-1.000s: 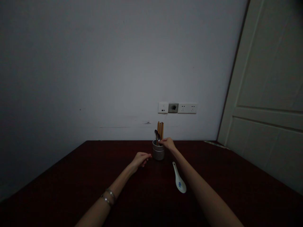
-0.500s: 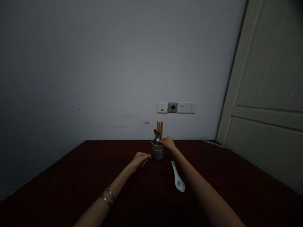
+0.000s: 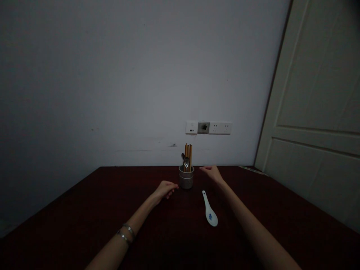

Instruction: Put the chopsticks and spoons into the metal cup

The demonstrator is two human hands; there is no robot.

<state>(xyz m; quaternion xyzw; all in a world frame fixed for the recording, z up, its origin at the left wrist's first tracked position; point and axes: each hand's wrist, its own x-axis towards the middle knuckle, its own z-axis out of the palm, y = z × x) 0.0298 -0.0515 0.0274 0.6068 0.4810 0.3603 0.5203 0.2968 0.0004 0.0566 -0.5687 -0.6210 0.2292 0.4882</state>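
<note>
A metal utensil holder (image 3: 186, 182) stands upright near the far side of the table, with wooden chopsticks (image 3: 191, 154) and two metal spoons (image 3: 186, 162) sticking up out of it. Just left of its base rests my left hand (image 3: 165, 189), thumb and forefinger pressed together and the other fingers curled, with nothing visible between them. To the right of the rim, apart from it, is my right hand (image 3: 212, 173), its fingertips pinched together and no object showing. A white ceramic soup spoon (image 3: 209, 210) with a blue mark lies between my forearms, bowl toward me.
The dark red table (image 3: 92, 210) meets a pale wall (image 3: 140, 75) at its far edge. Wall sockets (image 3: 220, 128) sit above the holder. On the right is a light panelled door (image 3: 315, 112); a pale strip (image 3: 253, 170) lies near the far right table edge.
My right hand has let go of the metal spoon at the holder and moved right, off the rim. My left hand stays by the holder's base. The view has shifted slightly.
</note>
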